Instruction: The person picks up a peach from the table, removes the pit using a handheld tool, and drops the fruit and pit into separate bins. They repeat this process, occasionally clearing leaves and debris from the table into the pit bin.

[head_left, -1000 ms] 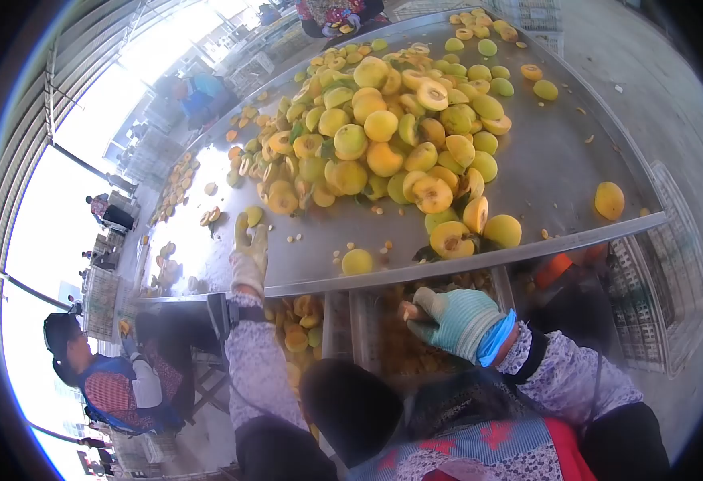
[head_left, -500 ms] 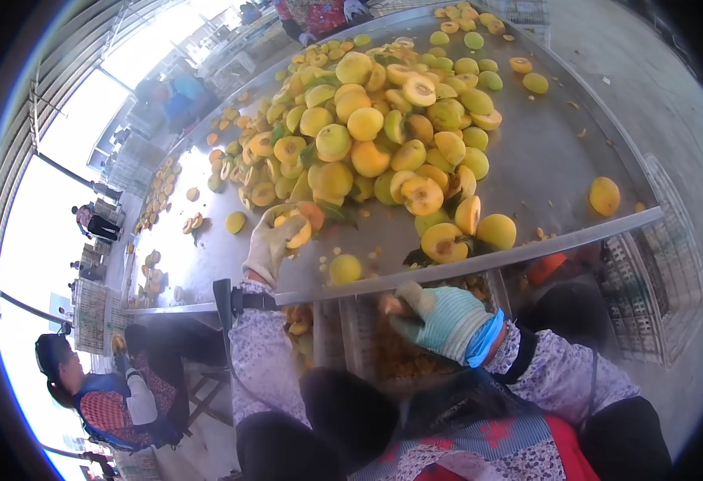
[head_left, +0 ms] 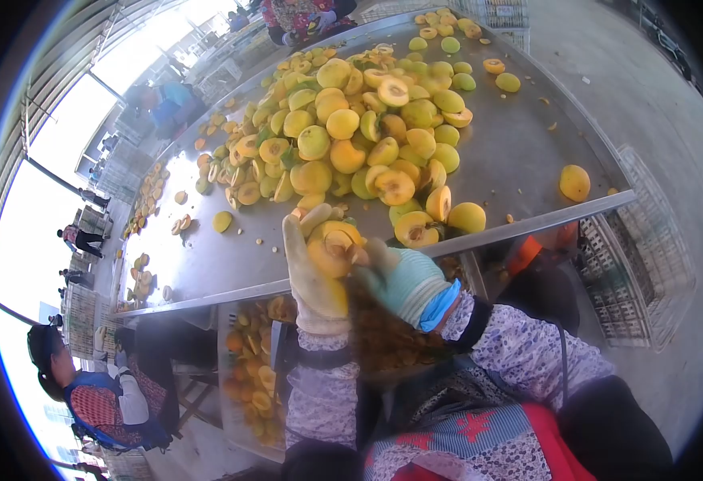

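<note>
My left hand, in a pale glove, is closed round a cut yellow fruit at the table's near edge, its cut face with a brown hollow showing. My right hand, in a light green glove with a blue band at the wrist, meets the fruit's right side. Its fingers are bent and smeared by motion, and what lies between them cannot be made out. Beyond my hands, a large heap of whole and halved yellow-green fruit covers the middle of the metal table.
A crate of fruit halves stands below the table's near edge. At the right are stacked plastic crates. A seated person is at the lower left, and another person stands beyond the far edge.
My left hand reached to the heap, took hold of fruit, and has come back right and nearer. My right hand has moved left and up to meet it. The view has shifted.
</note>
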The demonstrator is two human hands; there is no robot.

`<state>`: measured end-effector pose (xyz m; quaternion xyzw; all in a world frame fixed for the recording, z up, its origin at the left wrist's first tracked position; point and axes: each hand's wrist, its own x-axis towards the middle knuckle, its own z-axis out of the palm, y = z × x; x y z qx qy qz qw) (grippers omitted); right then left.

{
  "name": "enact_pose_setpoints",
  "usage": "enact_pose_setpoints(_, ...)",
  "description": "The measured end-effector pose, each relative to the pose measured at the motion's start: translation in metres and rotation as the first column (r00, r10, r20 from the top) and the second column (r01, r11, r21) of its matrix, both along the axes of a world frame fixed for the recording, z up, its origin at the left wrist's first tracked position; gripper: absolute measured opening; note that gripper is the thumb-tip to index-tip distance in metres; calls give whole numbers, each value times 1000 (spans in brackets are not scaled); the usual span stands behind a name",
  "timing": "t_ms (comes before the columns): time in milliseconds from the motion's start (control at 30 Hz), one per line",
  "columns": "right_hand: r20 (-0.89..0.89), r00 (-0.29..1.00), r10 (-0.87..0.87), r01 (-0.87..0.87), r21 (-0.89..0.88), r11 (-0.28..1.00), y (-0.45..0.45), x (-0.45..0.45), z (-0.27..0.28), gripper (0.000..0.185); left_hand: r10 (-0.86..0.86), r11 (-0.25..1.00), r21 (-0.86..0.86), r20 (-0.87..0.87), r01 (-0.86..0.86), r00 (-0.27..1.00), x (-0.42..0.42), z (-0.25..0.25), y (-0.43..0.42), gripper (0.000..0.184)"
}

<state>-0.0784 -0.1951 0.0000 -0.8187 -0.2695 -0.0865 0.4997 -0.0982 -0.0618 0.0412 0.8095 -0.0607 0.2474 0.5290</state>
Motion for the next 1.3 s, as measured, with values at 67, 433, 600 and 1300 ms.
enact_pose_setpoints(67, -20, 1000, 16, -17, -41, 999, 0, -3, 0, 32, 32, 999, -24, 31, -31, 999, 1, -3, -2, 47)
enact_pose_setpoints(433, -81, 995, 62, -67, -61, 996, 7, -3, -20, 35, -71, 788, -609, -237, -91, 969, 0, 14, -11, 49)
enact_pose_setpoints(600, -224, 962, 153, -148, 40, 988, 14, -14, -34, 34, -87, 862, -472, -493, -182, 865, 0, 23, -5, 46)
enact_pose_setpoints(1300, -691, 75, 719, -78, 714, 695, -27, -32, 0, 38, -352, 637, -770, -234, 49, 906, -8, 5, 5, 45)
